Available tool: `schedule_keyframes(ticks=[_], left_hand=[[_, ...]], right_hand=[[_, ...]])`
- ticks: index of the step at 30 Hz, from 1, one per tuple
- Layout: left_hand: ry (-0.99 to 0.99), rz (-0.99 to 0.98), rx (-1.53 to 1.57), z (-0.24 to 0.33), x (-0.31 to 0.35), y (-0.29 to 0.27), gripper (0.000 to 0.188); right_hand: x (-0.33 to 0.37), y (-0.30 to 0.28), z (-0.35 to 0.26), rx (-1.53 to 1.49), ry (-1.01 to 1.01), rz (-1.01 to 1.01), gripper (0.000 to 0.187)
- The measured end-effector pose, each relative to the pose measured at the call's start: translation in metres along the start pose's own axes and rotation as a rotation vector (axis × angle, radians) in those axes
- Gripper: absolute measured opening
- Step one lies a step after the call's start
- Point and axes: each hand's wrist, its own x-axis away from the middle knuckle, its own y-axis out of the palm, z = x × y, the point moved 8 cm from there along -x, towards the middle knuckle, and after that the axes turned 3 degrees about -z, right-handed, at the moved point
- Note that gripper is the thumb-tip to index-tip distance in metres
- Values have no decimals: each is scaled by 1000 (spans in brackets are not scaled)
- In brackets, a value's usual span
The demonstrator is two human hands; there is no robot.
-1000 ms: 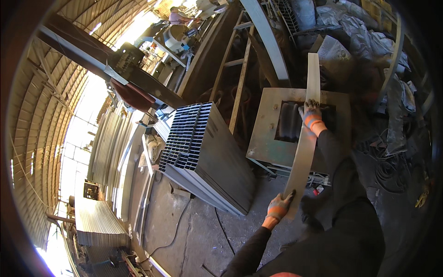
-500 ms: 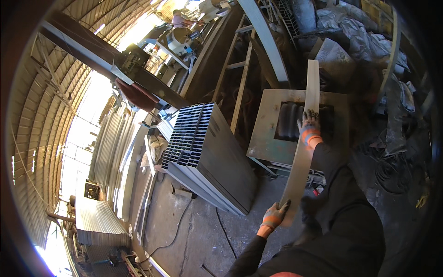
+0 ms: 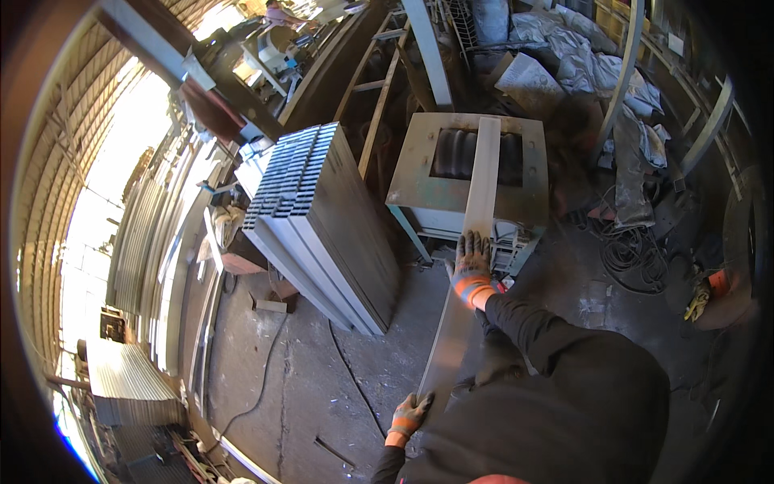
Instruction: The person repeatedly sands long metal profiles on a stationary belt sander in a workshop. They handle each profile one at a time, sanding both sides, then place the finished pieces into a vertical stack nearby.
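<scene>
1. Long pale strip (image 3: 481, 194) is laid lengthwise over the box-shaped machine (image 3: 530, 173), across its top opening; near end is held out past it, above the floor (image 3: 250, 355).
2. Left hand (image 3: 409, 414): strip is grasped at its left edge by the near end; fingers underneath are hidden. Probably held there because the overhang has no other visible support.
3. Right hand (image 3: 471, 270): unclenched, laid flat on the strip's upper face, fingers spread, just near of the machine. Likely for steadying.
4. Opening: dark ribbed roller (image 3: 456, 155) is seated inside, partly covered by the strip.
5. Metal stack (image 3: 347, 234) is stood left of the machine, ends lined up, presumably for compactness.
6. Grey sheeting (image 3: 556, 48) is heaped far right; contents can't be told.
</scene>
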Motion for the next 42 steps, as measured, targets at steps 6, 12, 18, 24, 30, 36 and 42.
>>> schedule_keyframes(ticks=[6, 12, 18, 24, 30, 36, 42], left_hand=[[-464, -65, 331, -62, 119, 46, 79], [-376, -182, 482, -52, 138, 33, 77], [-353, -146, 109, 15, 7, -46, 80], [-214, 275, -133, 129, -183, -111, 69], [-124, 371, -281, 212, -367, -153, 63], [-154, 351, -262, 223, -420, -168, 62], [-62, 391, -265, 212, -350, -163, 60]], right_hand=[[111, -19, -37, -73, -53, -64, 96], [118, -7, -51, -109, -66, -291, 103], [-43, 23, 23, -126, 88, -114, 105], [-304, 53, 124, -172, 183, -41, 101], [-500, 92, 205, 247, 261, -2, 70], [-563, 135, 268, 61, 218, -44, 86], [-477, 95, 241, 123, 221, 14, 72]])
